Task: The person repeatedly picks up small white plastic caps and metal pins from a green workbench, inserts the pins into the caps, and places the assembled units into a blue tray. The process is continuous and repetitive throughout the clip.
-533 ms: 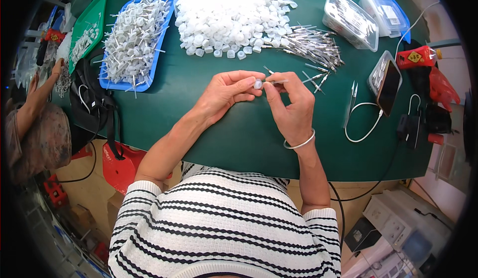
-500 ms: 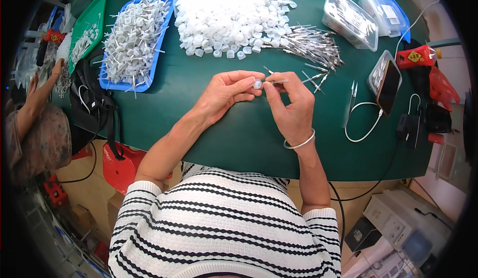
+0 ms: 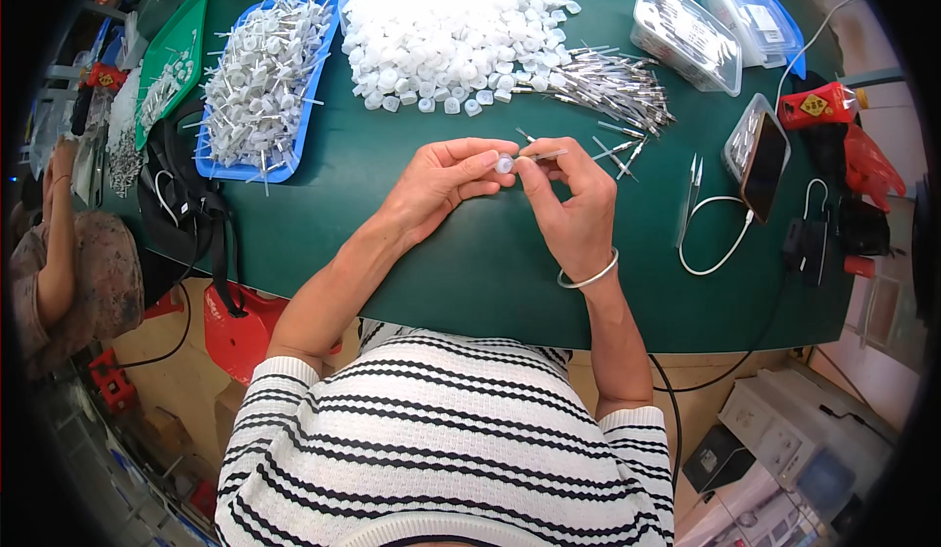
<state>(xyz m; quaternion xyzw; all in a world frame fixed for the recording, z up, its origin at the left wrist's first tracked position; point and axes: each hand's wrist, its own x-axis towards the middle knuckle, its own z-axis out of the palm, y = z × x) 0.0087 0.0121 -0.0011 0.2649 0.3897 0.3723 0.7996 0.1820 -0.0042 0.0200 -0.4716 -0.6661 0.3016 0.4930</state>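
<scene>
Between the thumb and fingers of my left hand [image 3: 453, 176] I pinch a small translucent white plastic cap [image 3: 504, 164]. My right hand [image 3: 572, 202], with a bracelet at its wrist, pinches a thin metal pin [image 3: 545, 155] close beside the cap. Whether the pin's end sits inside the cap is hidden by my fingers. Beyond my hands lies a big heap of white caps [image 3: 441, 32]. To its right is a pile of metal pins [image 3: 618, 86], with several loose ones nearer me. A blue tray [image 3: 282, 173] on the left holds many caps with pins in them.
Tweezers [image 3: 690, 194], a white cable [image 3: 708, 273] and a phone [image 3: 765, 174] on a plastic tub lie to the right. Behind are a clear box of pins [image 3: 688, 37] and a red bottle [image 3: 821, 110]. A black bag [image 3: 186, 189], green tray [image 3: 196, 32] and another person [image 3: 83, 263] are at left.
My hands hold nearly the same place and grip, with the cap turned slightly. At the far left, the other person's arm has drawn back from the small parts.
</scene>
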